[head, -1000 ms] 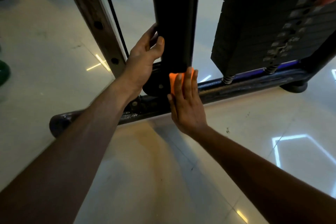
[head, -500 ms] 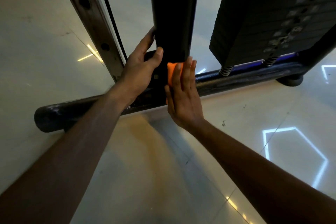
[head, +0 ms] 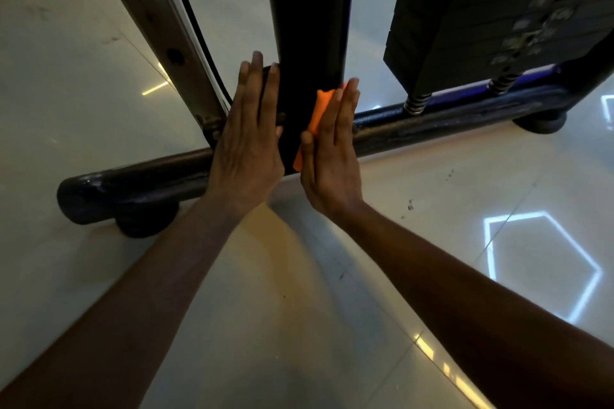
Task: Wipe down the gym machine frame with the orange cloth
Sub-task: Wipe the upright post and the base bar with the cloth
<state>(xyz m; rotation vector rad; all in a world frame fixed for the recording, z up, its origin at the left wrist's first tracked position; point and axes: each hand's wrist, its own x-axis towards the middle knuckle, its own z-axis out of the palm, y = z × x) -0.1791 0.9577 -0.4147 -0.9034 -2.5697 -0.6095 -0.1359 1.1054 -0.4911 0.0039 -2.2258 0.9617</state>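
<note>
A black upright post (head: 307, 16) of the gym machine frame rises from a dark round base bar (head: 139, 179) on the floor. The orange cloth (head: 314, 123) lies against the post's right side near its foot, mostly hidden under my right hand (head: 332, 149), which presses it flat with straight fingers. My left hand (head: 249, 139) lies flat with straight fingers against the post's left side, opposite the right hand.
A brown slanted bar with holes (head: 159, 30) and a black cable (head: 196, 23) run to the left of the post. A black weight stack (head: 481, 10) on springs hangs at the right. A round rubber foot (head: 146, 222) sits under the base bar. Glossy tiled floor (head: 299, 309) lies all around.
My left hand has let go of its grip on the post and now lies flat lower on its left side. My right hand with the cloth has slid down the right side.
</note>
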